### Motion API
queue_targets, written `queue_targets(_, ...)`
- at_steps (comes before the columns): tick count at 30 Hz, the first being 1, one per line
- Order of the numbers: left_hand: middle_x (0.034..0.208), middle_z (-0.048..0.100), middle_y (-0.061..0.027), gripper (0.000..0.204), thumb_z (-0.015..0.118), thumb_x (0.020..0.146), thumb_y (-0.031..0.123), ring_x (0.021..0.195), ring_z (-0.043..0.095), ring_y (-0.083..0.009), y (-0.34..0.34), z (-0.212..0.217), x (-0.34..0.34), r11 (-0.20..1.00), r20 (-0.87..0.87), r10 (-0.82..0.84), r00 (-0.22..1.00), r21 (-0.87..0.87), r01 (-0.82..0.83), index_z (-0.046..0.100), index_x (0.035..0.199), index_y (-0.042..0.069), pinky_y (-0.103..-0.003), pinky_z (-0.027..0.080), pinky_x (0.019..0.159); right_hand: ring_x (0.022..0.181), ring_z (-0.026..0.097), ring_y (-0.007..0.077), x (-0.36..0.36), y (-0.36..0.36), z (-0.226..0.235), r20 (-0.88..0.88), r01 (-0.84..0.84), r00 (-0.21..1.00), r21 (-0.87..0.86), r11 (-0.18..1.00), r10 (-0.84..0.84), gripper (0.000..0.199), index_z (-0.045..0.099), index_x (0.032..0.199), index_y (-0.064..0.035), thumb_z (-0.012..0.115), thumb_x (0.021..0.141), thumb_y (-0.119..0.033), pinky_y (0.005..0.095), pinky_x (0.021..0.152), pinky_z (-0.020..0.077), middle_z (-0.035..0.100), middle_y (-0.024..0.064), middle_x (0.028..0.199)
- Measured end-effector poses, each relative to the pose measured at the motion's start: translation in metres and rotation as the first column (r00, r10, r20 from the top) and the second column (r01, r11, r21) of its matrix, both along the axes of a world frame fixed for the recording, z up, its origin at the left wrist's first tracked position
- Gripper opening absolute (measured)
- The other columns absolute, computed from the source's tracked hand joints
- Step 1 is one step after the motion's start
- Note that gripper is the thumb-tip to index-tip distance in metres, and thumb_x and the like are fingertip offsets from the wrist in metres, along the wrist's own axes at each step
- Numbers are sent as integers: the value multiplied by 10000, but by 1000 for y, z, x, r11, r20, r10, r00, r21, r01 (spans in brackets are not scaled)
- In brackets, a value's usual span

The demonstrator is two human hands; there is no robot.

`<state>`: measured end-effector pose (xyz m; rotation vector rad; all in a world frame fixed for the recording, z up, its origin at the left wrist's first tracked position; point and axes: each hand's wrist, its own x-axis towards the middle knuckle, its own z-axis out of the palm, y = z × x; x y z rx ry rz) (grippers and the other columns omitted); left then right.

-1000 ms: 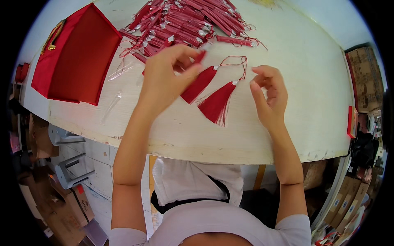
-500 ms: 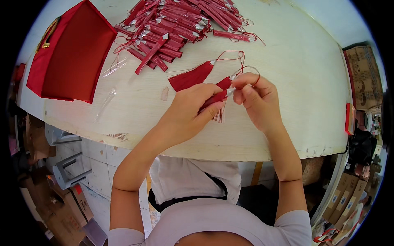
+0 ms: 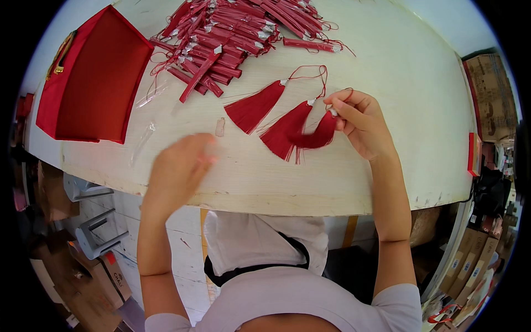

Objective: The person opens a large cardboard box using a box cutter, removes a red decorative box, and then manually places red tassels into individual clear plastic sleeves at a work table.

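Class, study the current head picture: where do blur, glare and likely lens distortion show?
Head view: the bare left hand is smeared by blur, the bare right hand looks sharper; head view: the clear, thin plastic wrappers show whitish glints; head view: the pale, broad tabletop bows along its front edge, probably partly from the fisheye lens.

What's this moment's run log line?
Right hand: holding red tassel near top; left hand: blurred, over table; nearby: two fanned tassels; beyond: red bundle pile
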<state>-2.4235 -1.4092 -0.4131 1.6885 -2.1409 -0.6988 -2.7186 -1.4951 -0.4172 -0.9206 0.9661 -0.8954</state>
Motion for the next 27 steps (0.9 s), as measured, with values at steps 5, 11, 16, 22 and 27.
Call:
queue_targets(5, 1023, 512, -133, 377, 573, 765, 88, 940, 488, -295, -10, 19, 18, 920, 252, 266, 930, -356, -166, 472, 1127, 59, -353, 384, 826, 536, 510, 70, 5, -1, -9, -424, 68, 888, -256, 964, -175, 117, 591, 833, 27, 583, 804, -86, 202, 503, 397, 560, 17, 658)
queue_targets(11, 993, 543, -123, 303, 602, 754, 119, 929, 499, -287, -54, 15, 10, 847, 26, 170, 985, -514, -133, 530, 1036, 36, -360, 390, 813, 529, 513, 77, -3, -9, -9, -263, 128, 949, -175, 976, -172, 99, 565, 758, 3, 587, 796, -86, 195, 503, 381, 550, 17, 645)
queue_targets(16, 896, 579, -104, 323, 651, 723, 199, 857, 511, -272, -103, -12, -9, 811, -61, 218, 974, -544, -216, 556, 983, 32, -357, 406, 755, 524, 531, 100, -8, -2, 11, -74, -77, 995, -177, 981, 64, 72, 546, 729, 4, 580, 777, -37, 200, 440, 404, 549, 54, 632)
queue_targets(22, 823, 574, -83, 314, 676, 695, 195, 791, 523, -250, -116, -24, -20, 784, 64, 281, 957, -590, -191, 566, 942, 35, -353, 418, 700, 530, 565, 118, -7, 23, 19, 235, -404, 812, -436, 804, 535, 65, 542, 719, 26, 605, 731, 36, 209, 380, 433, 567, 93, 652)
queue_targets(27, 802, 564, -71, 252, 655, 720, 119, 738, 539, -203, -114, -29, -16, 815, 32, 266, 964, -541, -207, 564, 945, 50, -305, 429, 660, 519, 531, 72, 6, 18, 15, -143, -271, 958, -163, 949, 249, 65, 548, 759, 1, 611, 760, -14, 188, 465, 422, 567, 32, 657)
